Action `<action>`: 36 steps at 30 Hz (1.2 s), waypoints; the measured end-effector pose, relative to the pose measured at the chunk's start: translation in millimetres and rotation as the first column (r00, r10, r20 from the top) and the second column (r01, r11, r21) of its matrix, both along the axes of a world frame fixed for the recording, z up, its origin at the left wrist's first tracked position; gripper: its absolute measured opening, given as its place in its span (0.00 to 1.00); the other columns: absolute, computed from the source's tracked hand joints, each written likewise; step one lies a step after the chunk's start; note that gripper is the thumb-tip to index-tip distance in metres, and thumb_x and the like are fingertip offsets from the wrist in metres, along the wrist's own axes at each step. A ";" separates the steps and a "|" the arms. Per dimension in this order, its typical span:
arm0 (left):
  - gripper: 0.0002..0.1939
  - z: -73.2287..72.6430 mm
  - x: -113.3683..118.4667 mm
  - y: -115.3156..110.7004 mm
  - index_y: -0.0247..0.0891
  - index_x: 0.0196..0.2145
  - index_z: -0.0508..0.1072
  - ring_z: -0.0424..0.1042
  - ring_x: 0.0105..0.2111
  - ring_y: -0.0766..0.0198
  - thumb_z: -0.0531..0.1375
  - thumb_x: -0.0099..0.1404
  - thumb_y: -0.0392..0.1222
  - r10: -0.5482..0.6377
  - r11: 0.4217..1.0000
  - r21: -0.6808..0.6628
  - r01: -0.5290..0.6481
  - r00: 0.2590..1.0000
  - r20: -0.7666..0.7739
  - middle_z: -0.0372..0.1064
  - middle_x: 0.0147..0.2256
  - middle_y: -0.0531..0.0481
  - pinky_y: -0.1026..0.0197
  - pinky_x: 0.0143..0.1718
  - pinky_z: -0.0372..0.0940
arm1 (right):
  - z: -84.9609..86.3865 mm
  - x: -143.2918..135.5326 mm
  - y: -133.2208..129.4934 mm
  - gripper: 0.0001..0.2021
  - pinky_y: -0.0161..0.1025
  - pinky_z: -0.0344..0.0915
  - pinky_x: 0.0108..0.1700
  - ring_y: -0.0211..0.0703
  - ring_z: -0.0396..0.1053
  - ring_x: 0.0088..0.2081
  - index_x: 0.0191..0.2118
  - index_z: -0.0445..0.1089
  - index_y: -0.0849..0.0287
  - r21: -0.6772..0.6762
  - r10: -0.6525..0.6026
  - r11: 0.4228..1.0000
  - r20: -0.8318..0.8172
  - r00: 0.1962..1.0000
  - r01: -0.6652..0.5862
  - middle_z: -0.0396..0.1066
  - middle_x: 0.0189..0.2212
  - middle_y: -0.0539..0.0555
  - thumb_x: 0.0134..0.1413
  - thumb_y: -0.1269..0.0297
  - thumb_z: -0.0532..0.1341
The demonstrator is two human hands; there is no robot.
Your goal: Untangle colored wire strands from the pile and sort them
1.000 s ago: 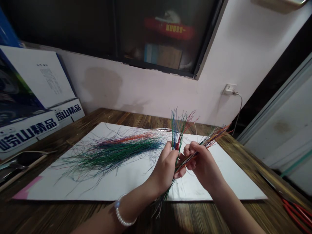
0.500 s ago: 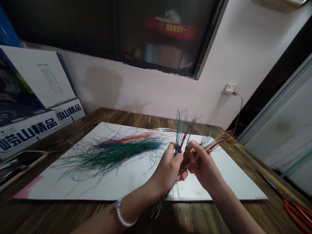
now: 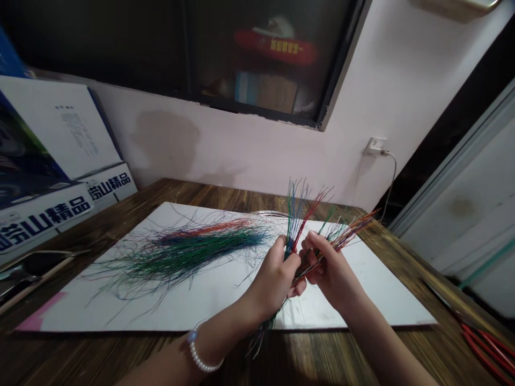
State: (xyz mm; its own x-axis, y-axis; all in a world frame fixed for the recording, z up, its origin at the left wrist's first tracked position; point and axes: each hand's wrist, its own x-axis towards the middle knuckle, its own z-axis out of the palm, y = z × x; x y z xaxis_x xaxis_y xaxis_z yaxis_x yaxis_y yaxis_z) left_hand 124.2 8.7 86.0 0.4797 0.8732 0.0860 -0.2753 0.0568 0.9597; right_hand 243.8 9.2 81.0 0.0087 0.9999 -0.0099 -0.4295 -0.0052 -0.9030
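My left hand [image 3: 277,271] is closed round a bundle of thin coloured wires [image 3: 296,214], whose green, blue and red ends fan upward while the tails hang below the wrist. Close against it, my right hand [image 3: 328,265] pinches the part of the bundle with orange, white and green wires [image 3: 356,227], which points off to the right. The fingertips of both hands nearly meet, and some wires between them are hidden. To the left, a loose heap of green, blue, red and purple wires [image 3: 193,254] lies on a white board [image 3: 161,316].
Red-handled scissors [image 3: 483,343] lie at the table's right edge. On the left are printed boxes [image 3: 48,220] and a tool with pale handles [image 3: 32,279]. A thin curved wire [image 3: 269,213] rests at the board's back edge, and a plugged-in cable [image 3: 394,171] hangs from the wall.
The view has shifted slightly. A green strand now stands up separately by my right fingers, and the red wires spread further from the blue and green ones. Both hands keep their hold.
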 end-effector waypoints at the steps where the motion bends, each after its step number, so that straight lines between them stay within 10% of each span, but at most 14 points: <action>1: 0.04 -0.4 0.1 0.3 0.41 0.32 0.53 0.55 0.12 0.76 0.48 0.61 0.36 0.000 1.000 0.002 0.000 1.000 0.003 0.56 0.22 0.60 0.72 0.12 0.45 | -0.5 0.2 0.5 0.17 0.27 0.51 0.12 0.28 0.51 0.12 0.21 0.62 0.59 0.011 0.005 1.000 -0.007 1.000 -0.005 0.56 0.12 0.42 0.44 0.52 0.66; 36: 0.04 -0.3 0.8 0.4 0.41 0.31 0.52 0.52 0.11 0.75 0.49 0.60 0.38 -0.047 0.999 -0.020 0.047 0.998 0.033 0.56 0.18 0.60 0.72 0.12 0.42 | -2.3 0.0 2.2 0.13 0.25 0.52 0.11 0.28 0.55 0.13 0.24 0.63 0.59 0.091 0.021 0.996 0.002 1.000 -0.021 0.60 0.15 0.43 0.45 0.60 0.66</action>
State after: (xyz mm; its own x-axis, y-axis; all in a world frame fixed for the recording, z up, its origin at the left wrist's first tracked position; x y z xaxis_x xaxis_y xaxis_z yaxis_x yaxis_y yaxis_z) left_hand 125.0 9.1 85.8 0.5174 0.8516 0.0838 -0.3027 0.0905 0.9488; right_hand 243.8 11.5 78.7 -0.0122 0.9966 0.0809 -0.4289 0.0679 -0.9008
